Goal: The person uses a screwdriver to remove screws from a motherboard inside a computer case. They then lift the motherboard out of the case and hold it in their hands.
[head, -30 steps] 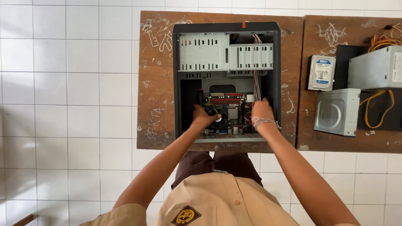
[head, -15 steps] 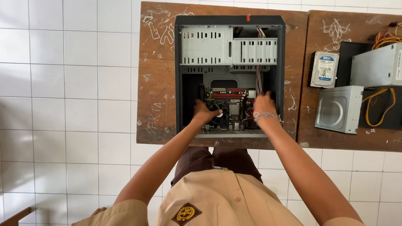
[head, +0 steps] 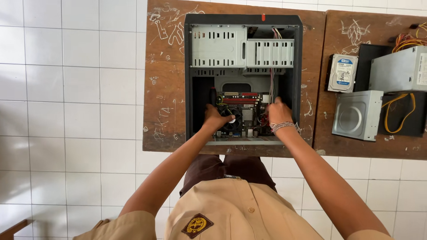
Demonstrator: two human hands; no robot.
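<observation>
Motherboard (head: 242, 116), in open case (head: 195, 66) lying on desk (head: 164, 80).
We have both hands inside: left hand (head: 216, 119) curled over the board's fan edge, right hand (head: 279, 112) at the wire side, fingers bent; whether either truly grips, we cannot tell. Case lies side-up, giving us reach from above. Hard drive (head: 341, 73), optical drive (head: 358, 114) and power supply (head: 398, 69) sit apart on neighbouring desk.

One label is in my view: a rectangular white and blue label (head: 343, 72) on the hard drive (head: 341, 73), lying on the bench (head: 356, 146) right of the open computer case (head: 242, 75). I see no packages, signs or screens.
</observation>
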